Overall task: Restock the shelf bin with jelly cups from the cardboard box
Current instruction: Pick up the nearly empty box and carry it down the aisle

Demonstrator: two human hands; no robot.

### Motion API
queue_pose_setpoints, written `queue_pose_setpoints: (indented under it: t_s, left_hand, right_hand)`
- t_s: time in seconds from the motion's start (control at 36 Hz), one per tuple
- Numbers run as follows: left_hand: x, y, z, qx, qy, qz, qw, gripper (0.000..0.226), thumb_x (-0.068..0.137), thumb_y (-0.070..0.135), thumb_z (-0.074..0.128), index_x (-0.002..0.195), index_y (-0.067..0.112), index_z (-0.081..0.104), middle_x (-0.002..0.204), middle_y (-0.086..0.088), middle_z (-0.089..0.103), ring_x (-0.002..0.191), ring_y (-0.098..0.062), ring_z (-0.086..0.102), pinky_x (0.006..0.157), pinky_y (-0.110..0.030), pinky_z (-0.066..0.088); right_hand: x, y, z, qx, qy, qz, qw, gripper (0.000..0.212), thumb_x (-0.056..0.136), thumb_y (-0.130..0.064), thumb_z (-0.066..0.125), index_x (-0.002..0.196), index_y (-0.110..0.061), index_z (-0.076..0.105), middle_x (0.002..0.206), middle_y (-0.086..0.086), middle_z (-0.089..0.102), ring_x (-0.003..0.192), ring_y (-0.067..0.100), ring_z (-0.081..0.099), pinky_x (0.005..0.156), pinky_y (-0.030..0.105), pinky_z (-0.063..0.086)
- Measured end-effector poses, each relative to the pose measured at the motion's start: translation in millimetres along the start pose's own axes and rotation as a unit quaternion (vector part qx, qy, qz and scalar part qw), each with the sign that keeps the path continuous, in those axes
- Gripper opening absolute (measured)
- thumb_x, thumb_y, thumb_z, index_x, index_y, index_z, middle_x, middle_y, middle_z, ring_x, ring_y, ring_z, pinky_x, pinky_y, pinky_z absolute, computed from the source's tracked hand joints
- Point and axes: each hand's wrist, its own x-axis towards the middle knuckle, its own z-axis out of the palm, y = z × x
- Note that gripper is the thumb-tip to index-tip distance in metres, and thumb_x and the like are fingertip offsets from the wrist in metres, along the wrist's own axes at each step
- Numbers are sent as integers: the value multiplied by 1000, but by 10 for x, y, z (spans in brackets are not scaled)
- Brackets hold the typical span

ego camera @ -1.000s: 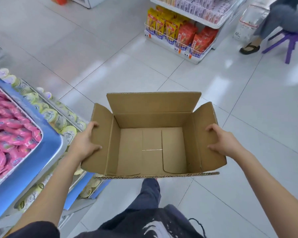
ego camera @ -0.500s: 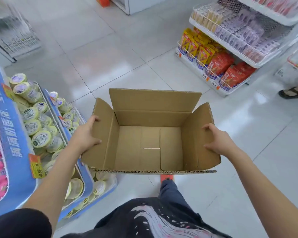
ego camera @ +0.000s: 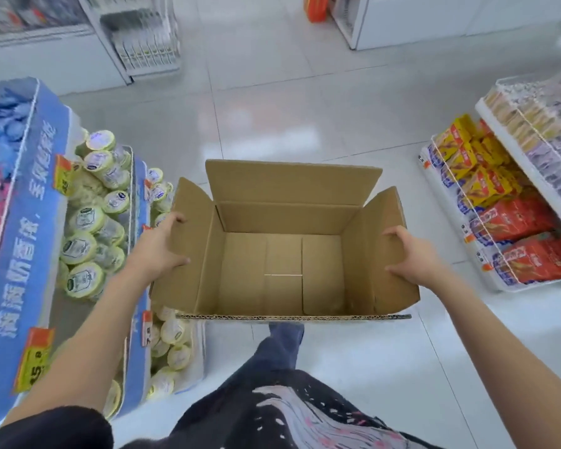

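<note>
Since the box looked totally cleaned out, here's how everything sat:

cardboard box [ego camera: 282,267]: was held up in the aisle over the white floor [ego camera: 305,124], flaps splayed open, inside bare as far as I could see, not one cup left.

left hand [ego camera: 157,251]: gripped the left side flap, thumb over the inner face, fingers wrapped round the outside. Guessing that kept the flap from flopping.

right hand [ego camera: 408,257]: same deal on the right flap, fingers curled over its edge, so the weight got shared evenly.

jelly cups [ego camera: 85,244]: were piled in the shelf bin [ego camera: 132,202] just left of the box, plus more in the lower tier.

task status: restocking looked basically done to me, the box probably only needed putting away.

snack shelf [ego camera: 499,228]: stood well apart on the right, not involved.
</note>
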Motion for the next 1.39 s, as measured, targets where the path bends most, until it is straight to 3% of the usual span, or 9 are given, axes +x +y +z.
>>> queue_pose_setpoints:
  t_s: [0.14,0.25,0.44,0.56,0.69,0.83,0.94,1.22,1.39]
  left_hand:
    - [667,97,-236,0,11,-18,1000,68,70,7,80,120,29,39,94,-4,61,68,-16,55,53,-29,44]
    - [1189,214,-446,-6,15,-27,1000,68,70,6,79,120,29,38,95,-4,62,67,-13,56,51,-26,43]
    - [2010,350,-725,-40,45,-48,997,72,68,7,80,117,35,36,105,-4,61,79,-24,63,66,-40,56]
    - [2502,443,-864,-44,66,-76,994,73,68,7,81,122,31,37,107,-4,59,77,-21,59,58,-32,49]
    - [3017,570,-1054,-45,99,-124,986,71,70,6,79,124,27,38,106,-7,61,83,-24,58,69,-38,52]
    - [3467,638,-1335,-83,128,-163,975,69,72,4,77,123,27,38,112,-8,58,87,-27,59,67,-36,50]
    - [3753,664,-1546,-87,164,-190,964,70,71,5,78,125,27,38,108,-2,54,84,-24,56,68,-35,46]
    - [4780,1,-2127,-132,189,-244,942,74,69,6,79,124,31,38,115,-5,54,89,-26,57,70,-36,49]
    - [5325,-490,-2550,-131,215,-282,926,72,67,8,80,118,33,36,106,-7,61,84,-27,59,71,-41,51]
  right_hand:
    - [787,-395,-307,4,-12,-24,1000,65,78,-10,75,129,-30,40,118,6,58,90,22,54,76,34,51]
    - [1351,-681,-593,-3,-15,-40,999,64,79,-10,74,130,-29,40,116,6,59,88,21,53,73,30,49]
    - [2403,-1160,-1037,-14,-24,-71,997,64,78,-9,75,129,-28,42,118,7,59,92,24,54,79,34,51]
    - [3171,-1515,-1249,-40,-43,-108,992,63,79,-8,74,130,-26,42,121,8,58,92,23,52,75,29,43]
    - [4076,-2063,-1519,-73,-61,-146,985,63,80,-10,73,130,-29,40,121,4,57,93,21,49,74,29,41]
    - [4878,-2656,-1793,-80,-84,-188,975,62,82,-9,72,130,-31,40,112,3,56,88,22,53,58,22,40]
    - [5368,-3157,-1906,-91,-92,-224,966,62,81,-5,71,130,-29,41,111,0,54,85,23,55,61,25,44]
    - [6681,-4686,-1676,-127,-139,-275,943,64,78,-8,74,127,-32,41,118,4,57,96,27,56,80,39,52]
    - [7291,-5793,-1441,-145,-161,-282,935,62,80,-8,73,126,-36,41,109,6,59,92,27,58,78,38,53]
